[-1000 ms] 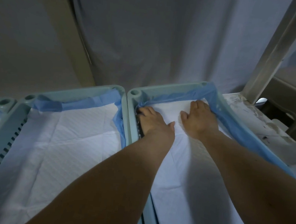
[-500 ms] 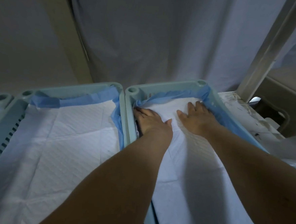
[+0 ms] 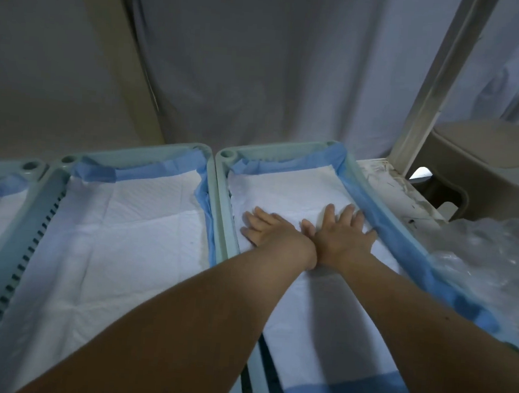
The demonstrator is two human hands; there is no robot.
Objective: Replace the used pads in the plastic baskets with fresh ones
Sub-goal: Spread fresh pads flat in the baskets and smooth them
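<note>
Pale green plastic baskets stand side by side. In the right basket (image 3: 224,181) lies a white pad (image 3: 286,189) with blue edges folded up its walls. My left hand (image 3: 268,229) lies flat on that pad with fingers spread. My right hand (image 3: 341,232) lies flat beside it, fingers straight, next to the blue edge at the right wall; the two wrists touch. The middle basket (image 3: 17,256) holds another white, blue-edged pad (image 3: 120,232). A third basket (image 3: 24,166) shows at the far left.
A grey curtain (image 3: 260,73) hangs behind the baskets. A metal post (image 3: 435,85) rises at the right, beside a stained white shelf edge (image 3: 397,187). Crinkled clear plastic (image 3: 487,255) lies at the right, with a beige plastic unit (image 3: 484,169) behind it.
Both hands have slid back from the far end of the right basket toward me and come together, flat on the pad. The far part of the pad now lies uncovered.
</note>
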